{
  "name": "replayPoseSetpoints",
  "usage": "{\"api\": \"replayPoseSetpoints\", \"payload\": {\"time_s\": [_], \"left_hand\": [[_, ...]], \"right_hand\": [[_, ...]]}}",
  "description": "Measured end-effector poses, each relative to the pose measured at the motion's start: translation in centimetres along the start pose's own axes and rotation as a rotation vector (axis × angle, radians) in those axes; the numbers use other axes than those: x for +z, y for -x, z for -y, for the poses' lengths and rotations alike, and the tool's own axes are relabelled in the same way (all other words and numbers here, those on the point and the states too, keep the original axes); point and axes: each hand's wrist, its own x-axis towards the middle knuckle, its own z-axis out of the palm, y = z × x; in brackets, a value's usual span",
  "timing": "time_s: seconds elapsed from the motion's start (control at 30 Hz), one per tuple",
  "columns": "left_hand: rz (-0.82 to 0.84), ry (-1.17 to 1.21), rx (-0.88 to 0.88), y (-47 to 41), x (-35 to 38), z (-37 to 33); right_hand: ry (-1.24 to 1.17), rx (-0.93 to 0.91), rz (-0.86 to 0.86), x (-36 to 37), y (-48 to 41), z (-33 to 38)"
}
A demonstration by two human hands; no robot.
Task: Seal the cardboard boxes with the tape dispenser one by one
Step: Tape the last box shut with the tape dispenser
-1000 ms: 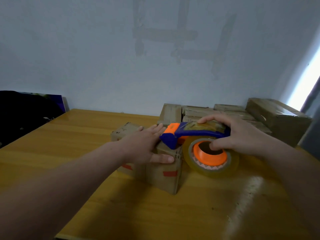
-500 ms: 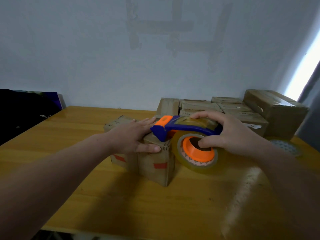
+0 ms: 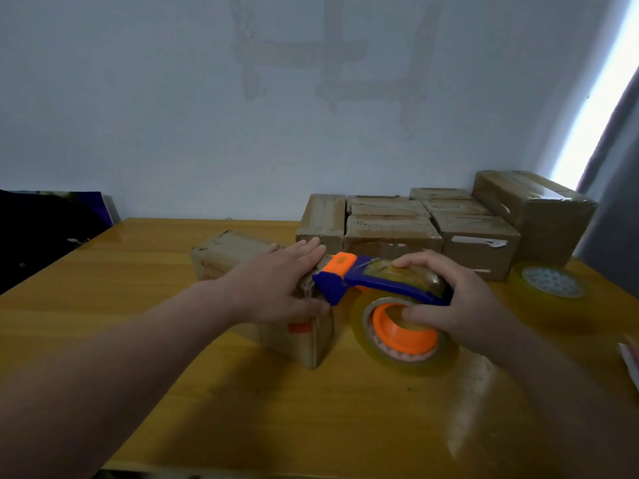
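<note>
The tape dispenser [image 3: 366,280] is held in the right grip [image 3: 460,305]. The fingers are curled over the blue handle from above, and the thumb is pressed against the orange core of the roll. The dispenser's orange-tipped head is laid on the top right edge of the cardboard box [image 3: 301,344], just beside the left grip [image 3: 276,285]. That grip is spread flat on the box top, fingers straight.

The dispenser is blue and orange and is loaded with a yellowish clear tape roll [image 3: 415,366], which is seen beside the box's right side. The box is brown and worn, with a red patch on its near face.

Both are carried by a glossy yellow wooden desk [image 3: 121,264]. More cardboard boxes [image 3: 390,229] are stacked at the far edge against a pale wall [image 3: 173,98]. A spare tape roll [image 3: 549,283] is laid flat at the right.
</note>
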Motion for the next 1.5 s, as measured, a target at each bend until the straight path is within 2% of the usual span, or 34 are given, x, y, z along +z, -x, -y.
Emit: {"api": "replayPoseSetpoints", "payload": {"time_s": [0.2,0.33,0.63,0.87,1.23,1.5], "left_hand": [[0.039,0.080,0.022,1.1,-0.3,3.5],[0.033,0.089,0.023,1.0,-0.1,3.9],[0.055,0.040,-0.004,0.8,-0.2,3.6],[0.107,0.246,-0.021,1.0,-0.8,3.4],[0.066,0.179,-0.028,1.1,-0.4,3.1],[0.061,0.156,-0.055,1.4,-0.6,2.4]], "right_hand": [[-0.061,-0.074,-0.030,3.5,-0.6,0.3],[-0.118,-0.013,-0.009,2.5,0.5,0.4],[0.095,0.019,0.094,1.3,0.7,0.4],[0.227,0.112,0.231,0.8,-3.5,4.4],[-0.026,0.371,0.273,-0.1,-6.3,5.0],[0.006,0.452,0.297,0.2,-6.5,7.0]]}}
